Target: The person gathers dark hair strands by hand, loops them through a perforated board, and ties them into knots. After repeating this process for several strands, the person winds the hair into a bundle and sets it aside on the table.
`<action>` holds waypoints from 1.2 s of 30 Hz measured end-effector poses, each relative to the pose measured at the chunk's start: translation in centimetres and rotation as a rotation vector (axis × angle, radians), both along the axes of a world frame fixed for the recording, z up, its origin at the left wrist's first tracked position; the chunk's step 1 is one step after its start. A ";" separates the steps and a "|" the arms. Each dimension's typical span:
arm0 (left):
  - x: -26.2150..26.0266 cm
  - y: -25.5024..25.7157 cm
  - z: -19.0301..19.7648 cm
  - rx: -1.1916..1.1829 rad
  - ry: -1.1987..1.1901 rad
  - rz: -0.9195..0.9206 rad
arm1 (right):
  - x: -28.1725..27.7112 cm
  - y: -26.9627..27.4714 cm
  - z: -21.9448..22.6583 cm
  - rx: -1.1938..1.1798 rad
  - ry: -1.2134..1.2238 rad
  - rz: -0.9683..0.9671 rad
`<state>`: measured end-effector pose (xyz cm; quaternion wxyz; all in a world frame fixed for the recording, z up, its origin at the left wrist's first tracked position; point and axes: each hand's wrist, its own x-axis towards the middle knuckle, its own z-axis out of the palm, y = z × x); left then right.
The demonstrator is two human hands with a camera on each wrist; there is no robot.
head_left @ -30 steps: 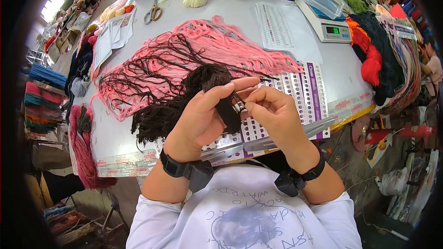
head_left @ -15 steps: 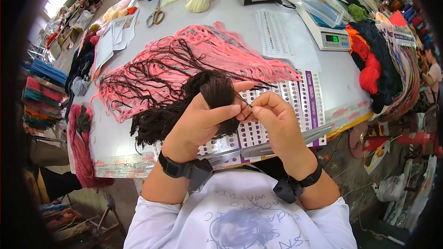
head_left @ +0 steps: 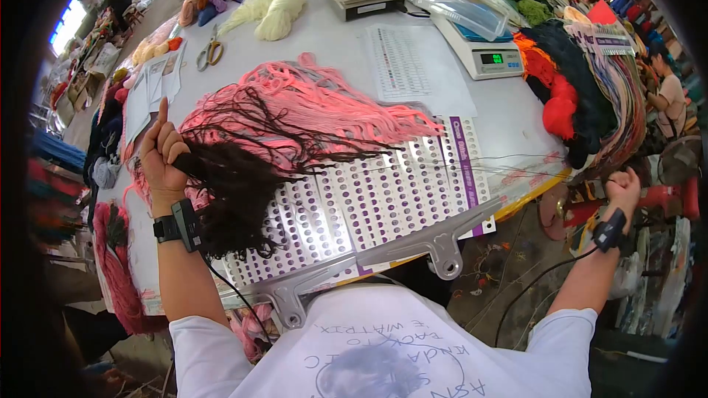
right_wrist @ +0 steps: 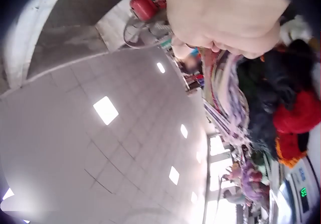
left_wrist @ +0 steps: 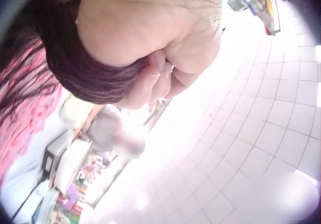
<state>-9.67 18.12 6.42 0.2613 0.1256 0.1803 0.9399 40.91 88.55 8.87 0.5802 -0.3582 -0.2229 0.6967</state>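
Observation:
My left hand (head_left: 161, 162) grips a dark brown yarn skein (head_left: 232, 191) at the left of the table, index finger pointing up and the other fingers curled. In the left wrist view, a thick band of the dark yarn (left_wrist: 95, 81) passes round the thumb side of the hand. Out beyond the table's right edge, my right hand (head_left: 623, 188) has its fingers curled in. Thin dark strands (head_left: 509, 156) run from the skein's side across the table toward it. Pink yarn (head_left: 317, 96) lies spread behind the skein, with loose brown strands over it.
Punched white cards (head_left: 383, 195) with purple print lie under the strands, with a grey metal bar (head_left: 413, 239) along the front edge. Scissors (head_left: 210, 55), printed sheets (head_left: 398, 66), a digital scale (head_left: 490, 59) and red and dark yarn (head_left: 560, 107) lie farther back or right.
My hands were together at the skein, the right pinching a strand. They have swung wide apart, the left going left with the skein, the right far right as thin strands stretch out.

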 end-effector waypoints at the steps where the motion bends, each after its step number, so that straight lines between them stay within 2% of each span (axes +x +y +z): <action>1: 0.6 1.5 0.3 0.004 -0.005 -0.007 | -0.4 -0.7 1.4 0.004 -0.005 -0.007; 3: 3.4 7.3 1.1 -0.171 -0.064 -0.106 | -5.1 -5.9 5.4 0.316 -0.205 0.247; 4: 4.7 10.4 0.6 -0.325 -0.087 -0.169 | -8.0 -7.0 4.2 0.323 -0.167 0.371; 5: 6.3 13.3 -0.2 -0.380 -0.122 -0.337 | -12.6 -11.8 3.6 0.371 -0.385 0.372; 6: 8.1 16.2 -0.6 -0.458 -0.103 -0.459 | -15.8 -14.7 0.8 0.413 -0.477 0.342; 7: 9.3 18.7 -2.2 -0.630 -0.171 -0.518 | -17.8 -16.3 -2.3 0.537 -0.557 0.540; 8: 10.5 20.7 -2.9 -0.665 -0.091 -0.635 | -20.0 -19.3 -4.2 0.638 -0.558 0.793; 9: 11.8 22.4 -3.8 -0.733 -0.081 -0.660 | -22.3 -22.9 -5.4 0.523 -0.675 0.820; 10: 12.8 23.8 -4.1 -0.789 -0.077 -0.686 | -23.9 -24.5 -7.3 0.552 -0.756 0.915; 12: 14.2 25.8 -4.6 -0.955 -0.059 -0.668 | -25.8 -26.9 -10.0 0.684 -0.859 0.963; 13: 14.6 26.4 -4.7 -0.975 -0.042 -0.655 | -25.9 -27.7 -10.6 0.671 -0.856 0.965; 15: 14.8 27.5 -4.8 -0.995 -0.020 -0.644 | -26.1 -28.5 -11.3 0.921 -1.077 0.864; 18: 14.5 28.6 -5.8 -1.094 0.115 -0.609 | -26.0 -28.6 -11.5 0.886 -1.082 0.852; 20: 14.0 29.5 -6.5 -1.249 0.319 -0.559 | -26.0 -28.5 -11.8 0.848 -1.045 0.849; 23: 13.8 30.2 -6.7 -1.402 0.465 -0.520 | -25.9 -28.4 -11.8 0.812 -0.998 0.828; 25: 13.7 30.2 -6.5 -1.358 0.436 -0.538 | -25.5 -28.6 -11.8 0.811 -0.986 0.826; 27: 13.7 30.1 -6.5 -1.271 0.373 -0.542 | -25.2 -29.0 -11.8 1.098 -0.969 0.706; 28: 13.7 30.1 -6.4 -1.277 0.370 -0.543 | -25.0 -29.3 -11.8 1.092 -0.966 0.710; 30: 13.9 30.4 -6.2 -1.282 0.310 -0.516 | -24.4 -29.8 -11.7 1.279 -0.990 0.669; 34: 13.9 30.5 -7.0 -1.279 0.305 -0.489 | -24.3 -29.5 -12.0 1.297 -0.897 0.650; 36: 14.0 30.4 -7.2 -1.334 0.333 -0.457 | -24.3 -28.5 -11.6 1.009 -0.850 0.878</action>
